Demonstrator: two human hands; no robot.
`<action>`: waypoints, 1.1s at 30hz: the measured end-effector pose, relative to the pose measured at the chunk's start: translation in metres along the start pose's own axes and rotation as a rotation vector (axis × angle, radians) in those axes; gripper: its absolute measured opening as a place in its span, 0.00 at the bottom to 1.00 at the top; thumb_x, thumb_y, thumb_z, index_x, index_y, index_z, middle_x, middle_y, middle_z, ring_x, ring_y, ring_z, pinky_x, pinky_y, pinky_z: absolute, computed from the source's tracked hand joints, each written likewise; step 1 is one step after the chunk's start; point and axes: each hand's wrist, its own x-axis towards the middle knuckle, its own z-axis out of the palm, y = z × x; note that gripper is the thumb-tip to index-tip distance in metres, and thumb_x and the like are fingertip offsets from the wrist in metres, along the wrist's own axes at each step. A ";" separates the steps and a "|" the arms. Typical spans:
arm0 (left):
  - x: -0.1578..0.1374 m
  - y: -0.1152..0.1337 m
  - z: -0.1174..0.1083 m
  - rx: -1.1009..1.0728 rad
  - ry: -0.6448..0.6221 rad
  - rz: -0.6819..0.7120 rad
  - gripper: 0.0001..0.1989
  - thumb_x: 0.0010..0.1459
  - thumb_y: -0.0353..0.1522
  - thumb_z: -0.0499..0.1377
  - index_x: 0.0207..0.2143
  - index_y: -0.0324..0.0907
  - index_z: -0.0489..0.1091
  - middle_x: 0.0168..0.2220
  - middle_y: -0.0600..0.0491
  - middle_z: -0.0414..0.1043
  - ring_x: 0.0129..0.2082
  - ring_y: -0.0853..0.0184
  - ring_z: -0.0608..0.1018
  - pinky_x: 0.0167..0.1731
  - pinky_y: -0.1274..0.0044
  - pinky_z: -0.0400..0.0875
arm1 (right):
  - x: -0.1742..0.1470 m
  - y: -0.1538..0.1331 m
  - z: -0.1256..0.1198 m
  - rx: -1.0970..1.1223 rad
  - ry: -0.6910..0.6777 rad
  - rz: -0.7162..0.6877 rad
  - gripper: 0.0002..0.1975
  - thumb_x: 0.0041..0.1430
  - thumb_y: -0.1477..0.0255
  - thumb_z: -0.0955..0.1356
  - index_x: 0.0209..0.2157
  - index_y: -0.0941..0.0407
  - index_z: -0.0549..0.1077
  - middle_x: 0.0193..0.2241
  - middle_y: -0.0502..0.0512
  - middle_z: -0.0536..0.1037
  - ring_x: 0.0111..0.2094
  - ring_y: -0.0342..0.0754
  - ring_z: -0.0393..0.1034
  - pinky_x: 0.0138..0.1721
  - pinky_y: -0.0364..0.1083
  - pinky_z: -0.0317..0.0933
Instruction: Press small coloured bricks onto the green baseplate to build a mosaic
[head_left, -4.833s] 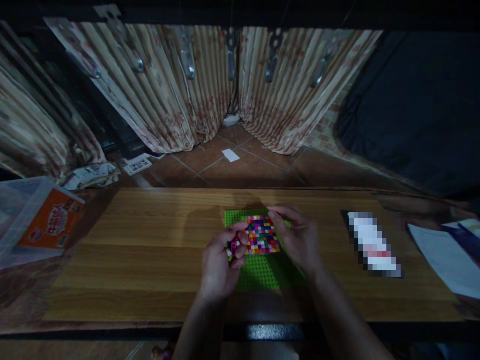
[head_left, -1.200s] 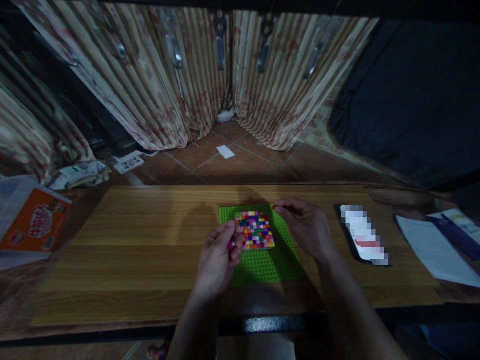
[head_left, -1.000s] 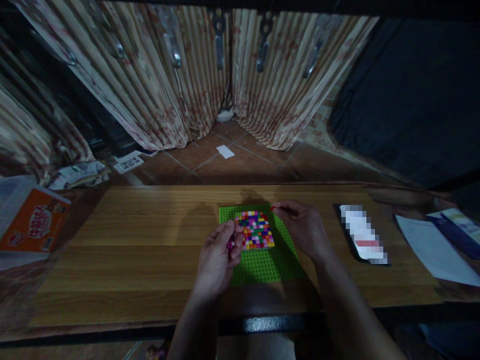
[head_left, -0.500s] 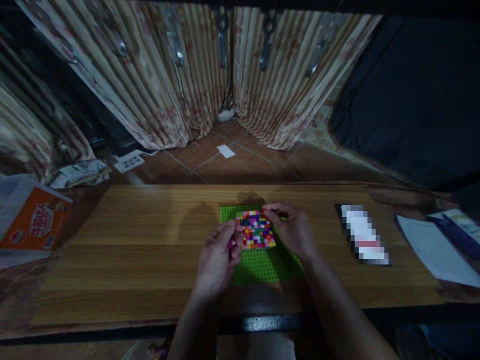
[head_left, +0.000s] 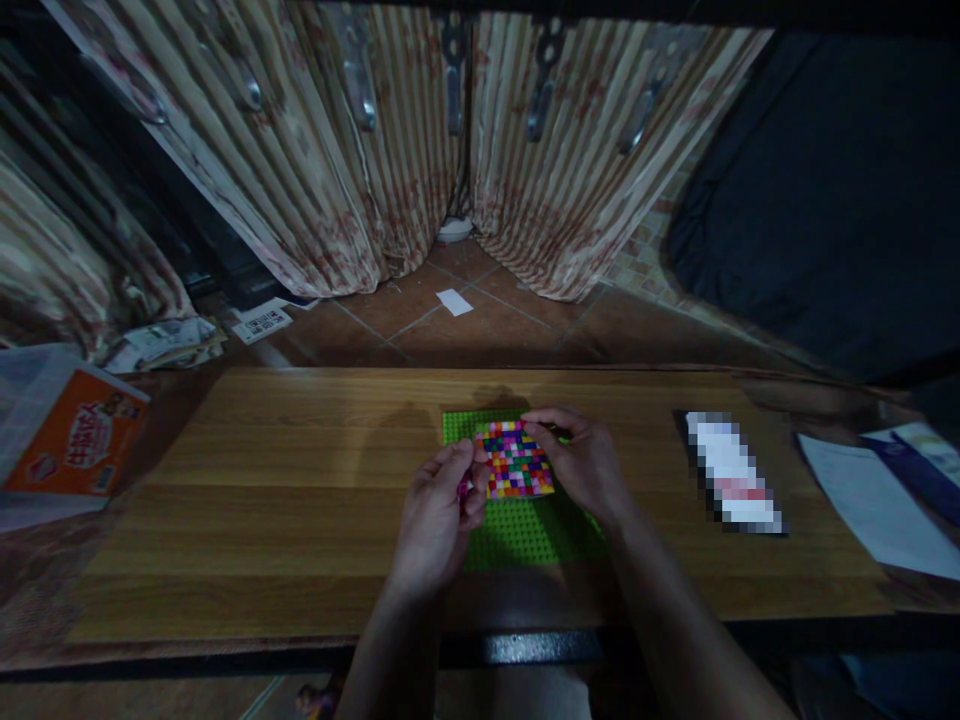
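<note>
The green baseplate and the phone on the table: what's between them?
In the head view, the right hand and its forearm come between the green baseplate and the phone, with wooden tabletop beside the hand.

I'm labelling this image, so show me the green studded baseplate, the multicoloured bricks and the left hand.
Green studded baseplate (head_left: 517,538): head view, on its bare near part.
Multicoloured bricks (head_left: 519,462): head view, middle of their top.
Left hand (head_left: 435,513): head view, back of the hand.
</note>
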 end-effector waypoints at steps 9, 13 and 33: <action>0.000 0.000 0.000 0.005 0.000 0.001 0.13 0.50 0.38 0.64 0.28 0.37 0.67 0.19 0.60 0.60 0.14 0.81 0.56 0.13 0.85 0.42 | 0.000 0.005 0.000 0.024 -0.006 0.039 0.10 0.55 0.65 0.67 0.34 0.54 0.80 0.35 0.53 0.80 0.37 0.49 0.73 0.40 0.48 0.65; 0.000 0.000 0.001 0.014 0.000 0.004 0.12 0.51 0.37 0.63 0.28 0.37 0.67 0.19 0.60 0.60 0.14 0.81 0.56 0.13 0.85 0.42 | 0.000 0.005 0.001 0.043 -0.002 0.047 0.10 0.55 0.67 0.67 0.34 0.54 0.79 0.35 0.53 0.80 0.37 0.48 0.73 0.40 0.47 0.64; 0.000 -0.002 0.002 0.012 0.012 0.006 0.13 0.50 0.38 0.63 0.29 0.37 0.69 0.20 0.60 0.60 0.14 0.81 0.56 0.13 0.85 0.42 | 0.000 0.000 -0.001 -0.027 -0.030 -0.023 0.11 0.57 0.68 0.65 0.35 0.54 0.79 0.35 0.54 0.79 0.38 0.49 0.73 0.41 0.48 0.65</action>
